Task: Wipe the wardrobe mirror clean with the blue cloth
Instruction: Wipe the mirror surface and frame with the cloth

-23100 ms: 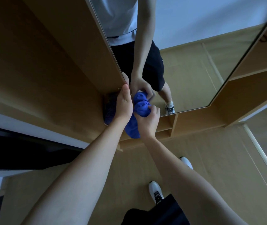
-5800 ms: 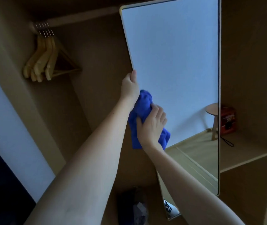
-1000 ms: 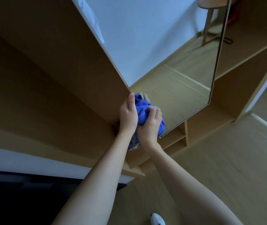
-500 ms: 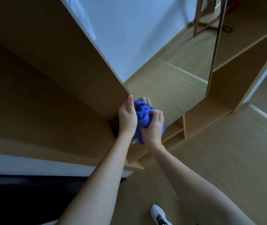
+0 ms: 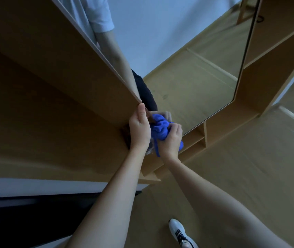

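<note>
Looking down from the head view, both bare arms reach up the middle of the frame to the bottom left corner of the tall frameless wardrobe mirror (image 5: 192, 56), which fills the upper centre and upper right. The left hand (image 5: 140, 129) is wrapped around the mirror door's left edge just above that corner, thumb lying straight up along the edge and the other fingers hidden behind it, so it's gripping the door. Right next to it, the right hand (image 5: 171, 140) has its fingers curled tight over the bunched-up bright blue cloth (image 5: 159, 128), squeezing it into a wad and pushing it against the glass near the lower corner; a bit of the cloth pokes out below the wrist too. The glass shows the reflection of the hand and cloth touching the real ones, plus a white short sleeve and dark shorts higher up along the left edge. The light brown wooden wardrobe panel (image 5: 44, 86) takes up the whole left and upper left of the frame, and small open wooden cubbies (image 5: 199, 138) sit just right of the hands below the mirror's bottom edge. The pale wood-look floor (image 5: 241, 167) spreads across the right and lower right, with one white lace-up sneaker (image 5: 180, 233) at the bottom centre.
</note>
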`<state>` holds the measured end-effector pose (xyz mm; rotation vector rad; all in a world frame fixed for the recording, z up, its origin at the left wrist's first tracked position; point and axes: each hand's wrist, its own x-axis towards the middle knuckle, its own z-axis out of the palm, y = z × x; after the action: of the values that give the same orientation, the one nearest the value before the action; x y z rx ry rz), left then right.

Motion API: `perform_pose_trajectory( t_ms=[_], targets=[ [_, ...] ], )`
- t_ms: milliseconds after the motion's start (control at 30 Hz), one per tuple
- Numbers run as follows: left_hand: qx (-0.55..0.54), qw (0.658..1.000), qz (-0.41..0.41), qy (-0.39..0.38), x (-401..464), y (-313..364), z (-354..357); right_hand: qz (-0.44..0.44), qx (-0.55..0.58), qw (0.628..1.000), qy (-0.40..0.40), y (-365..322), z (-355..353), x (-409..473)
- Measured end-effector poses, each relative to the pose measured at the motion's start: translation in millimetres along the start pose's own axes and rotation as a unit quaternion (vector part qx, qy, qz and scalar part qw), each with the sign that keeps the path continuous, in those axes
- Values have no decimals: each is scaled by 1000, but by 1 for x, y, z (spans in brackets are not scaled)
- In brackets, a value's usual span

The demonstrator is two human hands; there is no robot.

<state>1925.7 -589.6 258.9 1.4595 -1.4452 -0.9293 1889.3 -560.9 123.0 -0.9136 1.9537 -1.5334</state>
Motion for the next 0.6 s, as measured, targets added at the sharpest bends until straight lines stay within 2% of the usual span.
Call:
perform_pose_trajectory(
  t_ms=[100, 167, 300, 400, 467, 600],
  targets=[
    [-18, 999, -20, -17, 5, -5, -1, 52, -67, 994, -62, 35, -4, 6],
    [-12, 999, -23, -30, 7, -8, -2, 101, -92, 989, -62, 45, -5, 6],
    [-3, 999, -33, -25, 7, -17, 2, 61, -20, 997, -34, 20, 2, -3],
    [10, 998, -47, -50, 5, -22, 3, 39, 31, 999, 1, 8, 7, -4],
    [5, 997, -50, -55, 6, -26, 5, 40, 7, 999, -2, 18, 10, 2],
    [-4, 998, -47, -40, 12, -37, 8, 101, -73, 989, -78, 59, 11, 13]
  ],
)
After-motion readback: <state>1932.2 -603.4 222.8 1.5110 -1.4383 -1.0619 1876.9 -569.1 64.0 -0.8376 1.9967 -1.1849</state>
